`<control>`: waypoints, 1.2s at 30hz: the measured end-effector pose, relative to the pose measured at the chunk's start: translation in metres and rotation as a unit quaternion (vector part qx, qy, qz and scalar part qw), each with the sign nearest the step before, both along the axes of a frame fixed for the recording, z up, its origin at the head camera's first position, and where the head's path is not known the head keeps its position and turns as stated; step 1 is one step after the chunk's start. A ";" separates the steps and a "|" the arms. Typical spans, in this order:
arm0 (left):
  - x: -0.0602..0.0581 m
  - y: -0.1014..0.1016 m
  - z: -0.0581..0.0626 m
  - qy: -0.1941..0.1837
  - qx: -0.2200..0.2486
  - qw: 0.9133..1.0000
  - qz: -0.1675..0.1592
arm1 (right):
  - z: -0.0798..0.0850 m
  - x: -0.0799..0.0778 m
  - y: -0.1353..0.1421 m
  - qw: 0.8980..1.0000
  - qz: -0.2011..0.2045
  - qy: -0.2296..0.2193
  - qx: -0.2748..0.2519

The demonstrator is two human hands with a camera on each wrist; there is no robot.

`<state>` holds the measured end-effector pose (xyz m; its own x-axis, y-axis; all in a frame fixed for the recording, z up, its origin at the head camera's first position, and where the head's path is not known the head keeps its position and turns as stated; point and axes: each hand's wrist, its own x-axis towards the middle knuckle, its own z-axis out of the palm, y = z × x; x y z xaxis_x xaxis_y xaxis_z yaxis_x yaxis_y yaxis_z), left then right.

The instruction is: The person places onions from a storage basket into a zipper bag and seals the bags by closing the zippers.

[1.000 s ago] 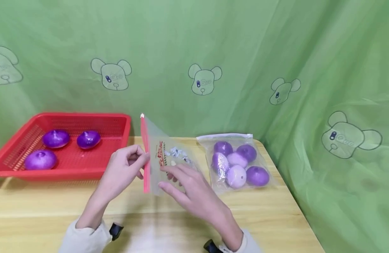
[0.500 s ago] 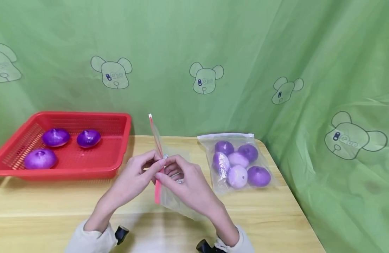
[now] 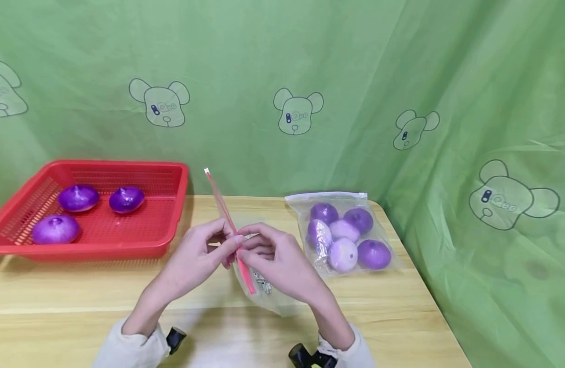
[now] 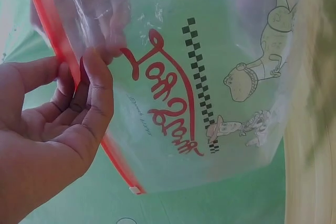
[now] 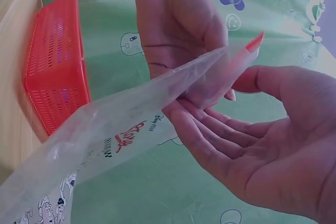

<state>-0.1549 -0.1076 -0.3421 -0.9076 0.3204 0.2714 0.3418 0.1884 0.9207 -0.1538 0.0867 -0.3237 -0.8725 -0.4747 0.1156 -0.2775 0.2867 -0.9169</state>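
A clear zip bag (image 4: 157,103) with red lettering and cartoon figures hangs between the hands, its red zip strip (image 3: 246,278) slanting from upper left to lower right. The left hand (image 3: 199,258) pinches that strip midway along with thumb and fingers. Facing it, the right hand (image 3: 282,263) pinches the same edge, thumb on one side and fingers behind the film in the right wrist view. Both sets of fingertips meet close together at the strip. A white slider (image 4: 135,189) sits at the strip's far end. No contents show through the film.
A red basket (image 3: 183,204) at the left holds 3 purple onions, one of them a glossy dark onion (image 3: 127,200). At the back right lies another zip bag (image 3: 305,196) with several purple and pale onions inside. A green curtain (image 3: 236,61) hangs behind the wooden table (image 3: 379,322).
The right hand has moved from the bag's printed face to the zip strip beside the left fingers. The left hand has shifted right, and the bag has turned so its strip leans.
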 end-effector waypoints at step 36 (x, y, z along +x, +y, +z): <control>0.000 0.004 -0.001 0.050 0.020 0.999 -0.001 | 0.000 -0.007 0.014 0.987 0.126 -0.072 -0.074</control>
<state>-0.1548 -0.1035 -0.3430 -0.8744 0.3094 0.3738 0.4335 0.1519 0.8883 -0.1608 0.1011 -0.3239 -0.7412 -0.6660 0.0841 -0.1870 0.0845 -0.9787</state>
